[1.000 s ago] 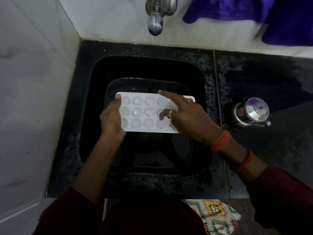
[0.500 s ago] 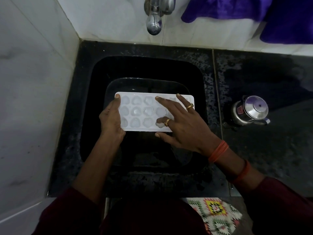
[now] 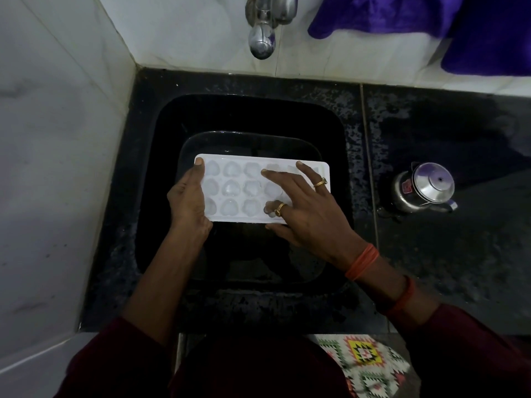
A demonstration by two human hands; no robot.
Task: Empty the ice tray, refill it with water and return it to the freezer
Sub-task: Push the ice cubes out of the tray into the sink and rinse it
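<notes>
Above a black sink (image 3: 161, 145), the left hand (image 3: 186, 201) grips one end of the white ice tray (image 3: 238, 218) while the right hand (image 3: 311, 216) presses spread fingers (image 3: 277, 177) on its cubes (image 3: 230, 207); uneven pressure could tip it, scattering ice.

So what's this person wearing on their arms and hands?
Dark maroon sleeves cover both upper forearms: left sleeve and right sleeve. The right hand wears two gold rings, with an orange thread band at the wrist and a second orange band further up. The left hand shows no jewellery.

Black counter (image 3: 431, 254) bears a steel kettle (image 3: 424, 187)
</notes>
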